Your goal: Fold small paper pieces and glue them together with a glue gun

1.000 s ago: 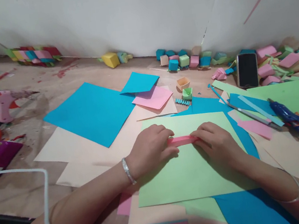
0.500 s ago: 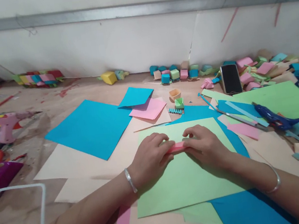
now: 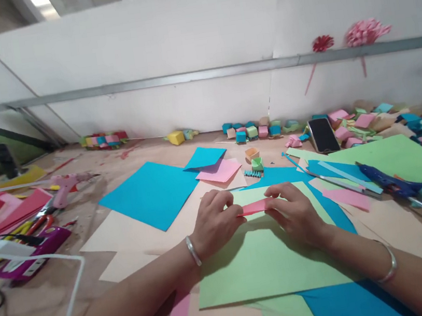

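A narrow folded strip of pink paper [image 3: 254, 207] is stretched between my two hands. My left hand [image 3: 216, 220] pinches its left end, and my right hand [image 3: 295, 211] pinches the right end. Both hands are over a light green sheet of paper [image 3: 265, 265]. Just beyond them sit a small peach paper box [image 3: 252, 154], a small green paper box [image 3: 257, 164] and a teal zigzag paper strip [image 3: 253, 174]. To the left of my left hand lies a large blue sheet [image 3: 153, 195], with a pink square [image 3: 221, 171] near it.
A phone [image 3: 323, 135] lies by a pile of paper scraps at the back right. On the right rests a blue glue gun [image 3: 384, 175]. The left side holds a pink glue gun [image 3: 64, 189], a purple power strip [image 3: 36, 253] and a white cable [image 3: 71, 298]. Paper cubes [image 3: 252, 132] line the wall.
The camera view has tilted up and shifted left, showing more wall. My hands have moved slightly apart, and more of the pink strip shows between them.
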Tool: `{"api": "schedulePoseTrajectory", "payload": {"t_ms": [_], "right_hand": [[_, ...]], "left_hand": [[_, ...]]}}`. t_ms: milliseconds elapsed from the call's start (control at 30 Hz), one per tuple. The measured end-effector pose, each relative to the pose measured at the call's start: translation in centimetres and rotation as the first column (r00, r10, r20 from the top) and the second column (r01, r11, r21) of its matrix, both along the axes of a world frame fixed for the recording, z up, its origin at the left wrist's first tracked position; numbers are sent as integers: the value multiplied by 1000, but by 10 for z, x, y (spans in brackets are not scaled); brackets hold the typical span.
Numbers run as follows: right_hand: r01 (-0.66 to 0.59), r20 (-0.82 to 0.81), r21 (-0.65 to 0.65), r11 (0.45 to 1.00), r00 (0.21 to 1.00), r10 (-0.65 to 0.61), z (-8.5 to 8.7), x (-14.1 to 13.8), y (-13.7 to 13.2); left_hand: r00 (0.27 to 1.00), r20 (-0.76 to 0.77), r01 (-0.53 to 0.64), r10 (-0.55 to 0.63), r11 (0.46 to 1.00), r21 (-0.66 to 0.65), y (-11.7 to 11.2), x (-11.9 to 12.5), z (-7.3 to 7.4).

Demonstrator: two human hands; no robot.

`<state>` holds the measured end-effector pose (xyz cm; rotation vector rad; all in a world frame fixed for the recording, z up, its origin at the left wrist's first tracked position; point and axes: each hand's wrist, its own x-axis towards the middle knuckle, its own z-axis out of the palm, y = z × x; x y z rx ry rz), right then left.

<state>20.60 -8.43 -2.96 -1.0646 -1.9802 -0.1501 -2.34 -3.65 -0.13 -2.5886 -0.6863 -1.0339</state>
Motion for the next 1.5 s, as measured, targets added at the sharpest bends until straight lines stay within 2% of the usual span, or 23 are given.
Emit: {"api": "schedulePoseTrajectory", "payload": {"t_ms": [100,200,433,567,667,733,767,833,867,900,933,1033,1100,1167,1333,1500], "right_hand": [[-18,-101,-49,999,995,13,0,0,1],[-23,-178,-83,996,984,8,0,0,0],[-24,-189,-86,996,982,7,0,-1,-1],[-49,-136,-89,995,990,37,4,-2,-2],[-138,-236,-235,962,968,81,6,-3,-4],[-159,-333,-398,903,943,19,7,-4,-5],[-158,-360,-463,872,933,-22,8,-5,-6],[-162,-396,-540,826,915,-80,11,-6,-8],[-175,-426,-562,809,899,-101,13,-7,-9],[-197,-464,-583,788,877,-124,15,-7,-9],[-223,-503,-608,762,851,-152,17,-7,-10],[-279,-563,-659,699,799,-211,21,-8,-11],[-265,-549,-670,693,805,-224,20,-7,-9],[-221,-528,-670,708,813,-245,16,-6,-6],[-87,-434,-654,752,857,-278,7,-1,2],[-58,-324,-596,801,930,-174,8,4,4]], "left_hand": [[999,-25,-20,20,1000,3,-1,-1,0],[996,-84,-14,10,999,-50,-3,-1,1],[994,-94,26,-47,977,-213,-2,4,-2],[996,20,91,-89,934,-346,-3,3,-4],[989,141,111,-49,870,-480,-3,3,-2],[975,221,155,-20,773,-615,-2,4,0],[967,254,187,-4,689,-700,-2,6,0],[952,303,250,41,465,-849,1,8,1],[950,307,265,59,372,-890,2,9,2],[952,299,263,67,322,-910,3,9,2],[957,284,252,67,300,-920,3,10,2],[969,241,211,52,333,-919,4,10,3],[975,218,183,53,371,-911,4,9,3],[976,205,164,68,384,-909,4,9,2],[981,180,141,78,360,-922,6,9,0],[998,45,25,42,396,-918,6,9,4]]}}
